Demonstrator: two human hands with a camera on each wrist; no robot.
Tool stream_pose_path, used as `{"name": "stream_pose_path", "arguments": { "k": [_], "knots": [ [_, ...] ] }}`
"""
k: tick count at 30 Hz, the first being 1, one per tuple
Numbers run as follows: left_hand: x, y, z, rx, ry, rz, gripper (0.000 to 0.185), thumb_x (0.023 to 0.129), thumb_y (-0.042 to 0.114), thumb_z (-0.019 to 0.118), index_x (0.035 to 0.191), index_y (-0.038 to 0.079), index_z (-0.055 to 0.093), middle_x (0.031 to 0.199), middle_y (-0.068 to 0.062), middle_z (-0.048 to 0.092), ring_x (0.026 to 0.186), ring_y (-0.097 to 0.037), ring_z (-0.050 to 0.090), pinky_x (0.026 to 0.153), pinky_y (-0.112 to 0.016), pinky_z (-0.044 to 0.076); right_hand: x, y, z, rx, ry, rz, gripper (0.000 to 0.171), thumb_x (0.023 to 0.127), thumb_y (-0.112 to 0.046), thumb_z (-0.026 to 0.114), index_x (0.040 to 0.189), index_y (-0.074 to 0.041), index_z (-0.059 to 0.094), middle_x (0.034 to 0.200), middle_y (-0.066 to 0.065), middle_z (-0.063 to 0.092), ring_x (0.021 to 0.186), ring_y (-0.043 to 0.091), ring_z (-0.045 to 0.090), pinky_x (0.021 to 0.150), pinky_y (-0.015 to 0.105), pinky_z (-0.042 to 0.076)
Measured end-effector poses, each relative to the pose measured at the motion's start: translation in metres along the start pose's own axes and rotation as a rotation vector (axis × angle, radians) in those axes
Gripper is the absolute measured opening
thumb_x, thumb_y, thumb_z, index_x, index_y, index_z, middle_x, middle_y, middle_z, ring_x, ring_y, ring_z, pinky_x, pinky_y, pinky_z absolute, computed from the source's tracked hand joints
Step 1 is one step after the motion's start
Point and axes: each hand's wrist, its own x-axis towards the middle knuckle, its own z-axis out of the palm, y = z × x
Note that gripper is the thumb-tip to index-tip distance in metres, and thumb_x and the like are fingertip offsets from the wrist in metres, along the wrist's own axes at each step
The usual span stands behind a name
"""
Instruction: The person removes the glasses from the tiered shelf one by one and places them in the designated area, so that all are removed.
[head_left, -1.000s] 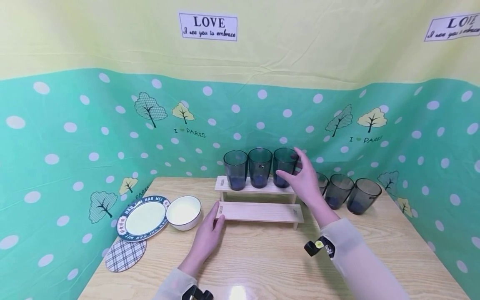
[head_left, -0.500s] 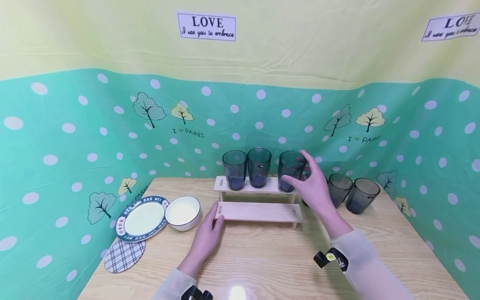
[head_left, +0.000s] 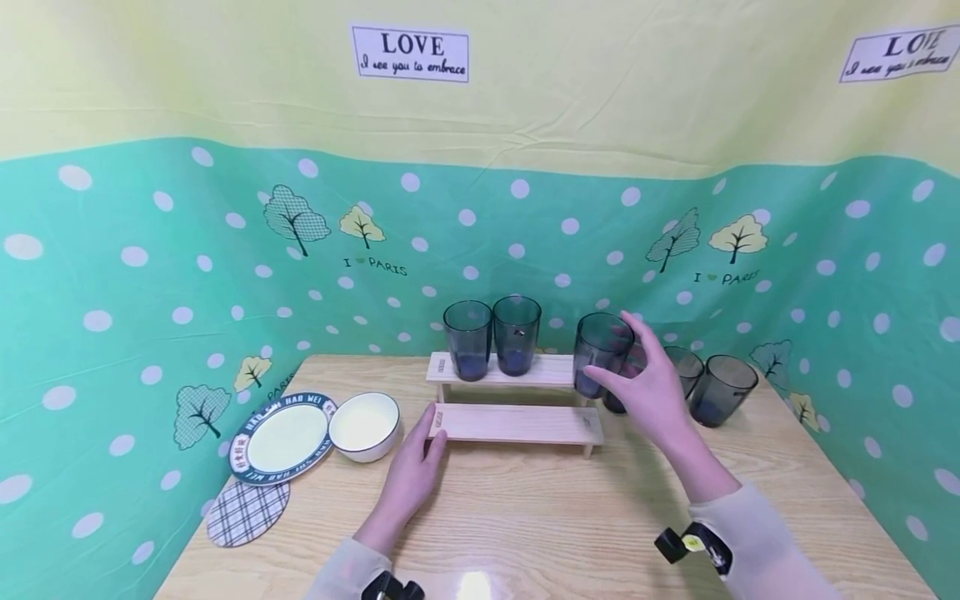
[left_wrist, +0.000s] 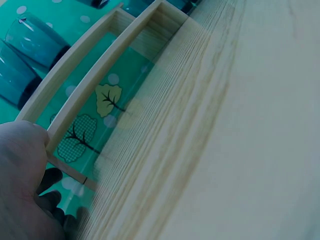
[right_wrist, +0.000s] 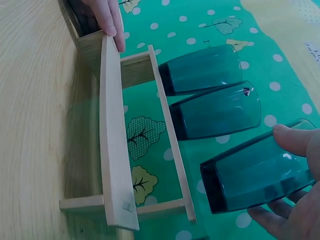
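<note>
Right hand (head_left: 651,385) grips an upright tumbler (head_left: 600,352) just off the rack's (head_left: 517,422) right end, while left hand (head_left: 414,472) steadies its left end.

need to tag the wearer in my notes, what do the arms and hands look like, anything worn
Both hands are bare: left hand, right hand. Pale beige long sleeves reach the wrists. Each wrist carries a small black camera unit; the right one shows a yellow spot.
</note>
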Motion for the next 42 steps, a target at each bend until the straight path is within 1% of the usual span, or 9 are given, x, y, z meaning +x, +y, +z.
{"name": "stream_pose_path", "arguments": {
  "k": [4,7,13,15,21,28,35,38,42],
  "knots": [
    [0.000,-0.001,0.000,0.000,-0.001,-0.002,0.064,0.119,0.035,0.053,0.175,0.011,0.032,0.175,-0.016,0.038,0.161,-0.039,0.036,0.132,-0.058,0.028,-0.006,0.002,-0.006,-0.023,-0.003,0.007,0.109,0.091,-0.047,0.093,0.177,-0.036,0.027,0.174,0.011,0.038,0.150,0.043,0.049,0.117,0.064,0.049],
    [-0.001,-0.001,0.000,0.003,-0.002,-0.005,0.064,0.119,0.035,0.053,0.175,0.011,0.032,0.175,-0.016,0.038,0.161,-0.039,0.037,0.132,-0.058,0.029,-0.011,0.006,-0.010,-0.031,-0.004,0.010,0.110,0.090,-0.045,0.094,0.176,-0.038,0.027,0.172,0.012,0.041,0.150,0.040,0.049,0.119,0.062,0.048],
    [0.000,0.001,-0.001,0.007,-0.001,-0.008,0.064,0.119,0.034,0.053,0.174,0.010,0.032,0.175,-0.017,0.038,0.160,-0.039,0.037,0.132,-0.058,0.028,-0.015,0.015,-0.017,-0.050,0.002,0.018,0.110,0.090,-0.043,0.095,0.177,-0.033,0.028,0.178,0.010,0.031,0.158,0.041,0.040,0.122,0.061,0.045],
    [0.000,0.001,-0.001,0.009,0.000,-0.010,0.064,0.119,0.033,0.053,0.174,0.010,0.033,0.175,-0.018,0.038,0.160,-0.040,0.037,0.132,-0.058,0.028,-0.016,0.017,-0.019,-0.062,0.005,0.029,0.111,0.091,-0.045,0.094,0.177,-0.032,0.026,0.179,0.013,0.029,0.156,0.044,0.041,0.121,0.061,0.046],
    [0.000,0.000,-0.001,0.016,0.000,-0.011,0.064,0.119,0.034,0.052,0.175,0.010,0.032,0.175,-0.017,0.038,0.161,-0.039,0.036,0.132,-0.057,0.028,-0.019,0.025,-0.023,-0.070,0.018,0.047,0.112,0.091,-0.049,0.093,0.178,-0.031,0.024,0.174,0.018,0.037,0.148,0.043,0.053,0.118,0.057,0.050],
    [0.000,0.001,-0.001,0.020,-0.002,-0.010,0.064,0.119,0.035,0.052,0.174,0.011,0.033,0.176,-0.016,0.037,0.161,-0.039,0.035,0.133,-0.057,0.027,-0.024,0.032,-0.026,-0.076,0.026,0.051,0.110,0.092,-0.047,0.092,0.178,-0.029,0.025,0.178,0.013,0.031,0.153,0.042,0.045,0.119,0.060,0.048],
    [0.000,0.001,-0.001,0.017,-0.002,-0.010,0.064,0.119,0.035,0.052,0.174,0.011,0.033,0.175,-0.016,0.037,0.161,-0.039,0.036,0.133,-0.057,0.028,-0.027,0.035,-0.027,-0.064,0.031,0.053,0.111,0.092,-0.046,0.092,0.178,-0.032,0.023,0.181,0.013,0.022,0.146,0.053,0.052,0.113,0.058,0.053],
    [0.000,0.001,-0.001,0.017,-0.002,-0.010,0.064,0.119,0.035,0.052,0.174,0.010,0.033,0.175,-0.017,0.037,0.161,-0.039,0.036,0.133,-0.057,0.028,-0.027,0.036,-0.028,-0.053,0.032,0.059,0.111,0.093,-0.045,0.092,0.178,-0.031,0.023,0.180,0.016,0.024,0.143,0.056,0.053,0.110,0.055,0.056],
    [0.000,0.002,-0.001,0.012,0.000,-0.006,0.063,0.119,0.034,0.053,0.174,0.009,0.034,0.175,-0.017,0.038,0.161,-0.039,0.036,0.133,-0.057,0.028,-0.028,0.038,-0.028,-0.039,0.033,0.063,0.111,0.093,-0.042,0.092,0.178,-0.031,0.023,0.178,0.018,0.027,0.144,0.055,0.053,0.110,0.051,0.055]
  ]
}}
